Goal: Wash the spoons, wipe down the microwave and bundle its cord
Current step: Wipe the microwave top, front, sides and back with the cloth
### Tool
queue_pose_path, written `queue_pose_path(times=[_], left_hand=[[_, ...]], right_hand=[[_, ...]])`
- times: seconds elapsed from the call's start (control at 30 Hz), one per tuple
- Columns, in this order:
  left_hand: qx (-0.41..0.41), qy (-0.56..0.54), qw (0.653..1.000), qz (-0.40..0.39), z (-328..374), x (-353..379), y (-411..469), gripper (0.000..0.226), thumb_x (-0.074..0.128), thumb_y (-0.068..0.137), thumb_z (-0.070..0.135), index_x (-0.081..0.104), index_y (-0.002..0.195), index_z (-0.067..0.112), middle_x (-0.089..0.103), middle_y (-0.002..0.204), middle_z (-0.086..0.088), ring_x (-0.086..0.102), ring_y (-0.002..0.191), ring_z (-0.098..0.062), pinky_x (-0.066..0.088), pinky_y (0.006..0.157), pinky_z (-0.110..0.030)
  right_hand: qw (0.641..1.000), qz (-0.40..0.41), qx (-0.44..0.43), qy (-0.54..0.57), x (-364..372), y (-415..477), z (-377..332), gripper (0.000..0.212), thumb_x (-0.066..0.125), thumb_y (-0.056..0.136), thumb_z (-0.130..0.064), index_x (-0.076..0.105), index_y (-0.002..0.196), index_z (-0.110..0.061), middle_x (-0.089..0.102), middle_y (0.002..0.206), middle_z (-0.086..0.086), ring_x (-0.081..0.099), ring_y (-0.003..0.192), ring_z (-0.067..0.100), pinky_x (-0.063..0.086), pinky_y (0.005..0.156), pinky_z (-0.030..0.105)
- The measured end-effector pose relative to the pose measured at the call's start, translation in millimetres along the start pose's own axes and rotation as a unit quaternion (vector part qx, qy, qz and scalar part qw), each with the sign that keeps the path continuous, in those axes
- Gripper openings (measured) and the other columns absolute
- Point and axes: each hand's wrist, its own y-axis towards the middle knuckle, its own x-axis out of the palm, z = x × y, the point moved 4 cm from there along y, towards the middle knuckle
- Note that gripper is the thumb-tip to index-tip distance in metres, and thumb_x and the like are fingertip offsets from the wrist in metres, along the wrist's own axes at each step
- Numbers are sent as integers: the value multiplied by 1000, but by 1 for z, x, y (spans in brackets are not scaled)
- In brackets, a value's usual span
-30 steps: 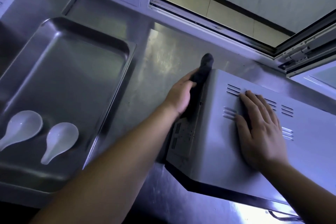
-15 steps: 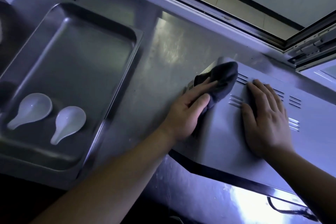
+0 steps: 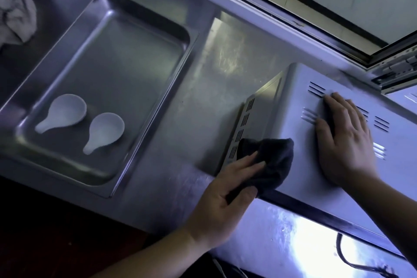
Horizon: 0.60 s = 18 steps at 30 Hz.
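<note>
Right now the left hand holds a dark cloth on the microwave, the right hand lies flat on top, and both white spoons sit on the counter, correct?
No: the head view shows both white spoons inside the tray, not on the counter. The left hand does hold the dark cloth on the microwave, right hand flat on top.

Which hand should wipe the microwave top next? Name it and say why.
Left. The left hand grips the dark cloth on the near corner of the microwave; the right hand lies flat on its top, holding nothing.

Cloth [image 3: 270, 160] now at microwave [image 3: 300, 101] front edge
</note>
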Motion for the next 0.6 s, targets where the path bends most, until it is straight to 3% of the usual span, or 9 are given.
queue_pose_path(times=[0.07,0.13,0.23,0.3,0.33,0.4,0.43,0.5,0.6], left_hand=[[-4,7,1000,-2,-6,1,-6,46,53,103,15,56,148,24,45,160,12,57,129,-26,46,110,-58],[-40,-2,999,-8,-11,3,-6,52,49,104,15,51,150,39,48,157,10,54,112,-41,51,93,-60],[-94,-43,995,4,-13,3,4,56,44,108,17,50,139,64,62,121,-21,62,68,-22,54,62,-40],[-138,-50,989,-2,-13,2,14,58,43,111,18,49,132,73,64,87,-3,48,51,-9,47,45,-31],[-147,-40,988,-8,-14,2,21,57,43,111,21,48,132,74,66,89,8,49,50,-7,47,43,-30],[-145,-41,988,-24,-13,2,38,50,44,111,26,45,139,68,65,130,20,64,69,0,57,60,-23],[-139,-45,989,-30,-13,3,49,47,44,109,29,44,142,62,54,148,24,66,97,9,54,85,-15],[-118,-33,991,-47,-12,6,72,47,43,105,32,41,148,51,39,157,30,39,138,16,28,116,-12],[-69,12,996,-55,-10,11,120,57,42,102,40,37,158,31,36,157,28,29,145,14,17,123,-15]], right_hand=[[1000,0,1,2,-1,0,-1,58,38,100,-42,36,155,-25,33,164,-3,22,154,21,19,125,44],[1000,-1,-1,1,-1,0,-2,57,38,100,-41,37,155,-25,34,164,-3,22,153,21,18,125,43],[1000,0,-4,0,0,0,-1,56,38,100,-40,37,155,-25,34,163,-3,23,153,21,20,124,44],[1000,2,-4,1,1,0,-1,56,38,100,-40,37,154,-25,35,163,-3,24,153,21,20,124,44],[1000,5,-5,1,1,0,-1,56,38,100,-40,38,154,-25,35,163,-3,25,153,22,20,124,44],[1000,10,-8,-1,1,0,0,56,39,100,-39,38,154,-24,36,162,-2,26,152,23,21,124,45],[1000,12,-8,-1,0,0,0,56,39,100,-39,39,154,-24,36,162,-2,26,152,23,21,124,45],[1000,10,-6,1,1,0,-1,56,40,100,-39,39,154,-24,36,162,-3,26,152,23,21,124,44],[1000,10,-5,1,1,0,-1,57,40,100,-39,38,154,-24,36,162,-3,26,152,23,20,124,43]])
